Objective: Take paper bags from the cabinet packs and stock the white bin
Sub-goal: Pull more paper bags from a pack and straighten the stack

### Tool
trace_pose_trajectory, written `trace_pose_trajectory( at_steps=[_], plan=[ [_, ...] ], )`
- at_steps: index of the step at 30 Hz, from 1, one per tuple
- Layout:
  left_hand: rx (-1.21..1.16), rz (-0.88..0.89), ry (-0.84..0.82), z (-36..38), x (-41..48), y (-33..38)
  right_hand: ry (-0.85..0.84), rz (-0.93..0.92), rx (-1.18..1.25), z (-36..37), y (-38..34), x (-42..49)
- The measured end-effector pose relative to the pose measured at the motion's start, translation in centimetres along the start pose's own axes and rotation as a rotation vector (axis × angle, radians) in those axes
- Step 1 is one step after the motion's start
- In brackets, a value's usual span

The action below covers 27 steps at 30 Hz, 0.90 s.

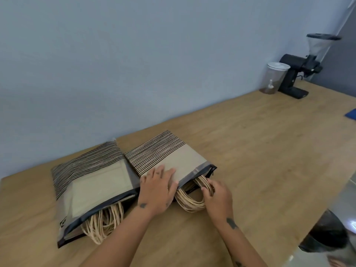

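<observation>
Wooden counter (260, 151): left hand (157, 191) pressing pack (169, 157) (flat), right hand (217, 197) gripping handles (189, 204).

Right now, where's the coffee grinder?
In the head view, the black coffee grinder stands at the far right end of the wooden counter against the wall, just right of a clear lidded canister, far from both bag packs.

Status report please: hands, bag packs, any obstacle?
Left hand flat on right pack. Right hand gripping its handles. Left pack untouched. No obstacle.
</observation>
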State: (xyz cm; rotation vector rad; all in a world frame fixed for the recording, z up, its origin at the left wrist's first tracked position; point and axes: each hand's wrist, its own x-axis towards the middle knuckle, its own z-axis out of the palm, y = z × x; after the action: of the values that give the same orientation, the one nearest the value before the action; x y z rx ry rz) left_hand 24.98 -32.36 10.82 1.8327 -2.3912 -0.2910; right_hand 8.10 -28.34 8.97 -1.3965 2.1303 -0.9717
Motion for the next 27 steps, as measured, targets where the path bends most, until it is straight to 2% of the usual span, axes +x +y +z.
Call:
trace_pose_trajectory(
  at_steps=[4, 8, 14, 19, 27],
  plan=[
    [0.075, 0.124, -0.018, -2.2, 2.0, -0.2, -0.163, 0.001, -0.178, -1.8, -1.4, 1.9],
    [0.091, 0.226, -0.081, -2.9, 6.0, -0.4, -0.207, -0.047, -0.260, -1.8, -3.1, 3.4],
    [0.079, 0.220, -0.241, -0.8, 8.8, -0.6, -0.161, -0.022, -0.281, 0.1, -1.7, 2.9],
    [0.031, 0.185, -0.249, 0.0, 9.2, -1.0, -0.099, -0.068, -0.253, 0.4, -1.4, 2.9],
    [-0.017, 0.134, -0.284, 0.1, 9.6, -0.8, -0.219, -0.072, -0.439, -0.1, -2.2, 2.5]
  ],
)
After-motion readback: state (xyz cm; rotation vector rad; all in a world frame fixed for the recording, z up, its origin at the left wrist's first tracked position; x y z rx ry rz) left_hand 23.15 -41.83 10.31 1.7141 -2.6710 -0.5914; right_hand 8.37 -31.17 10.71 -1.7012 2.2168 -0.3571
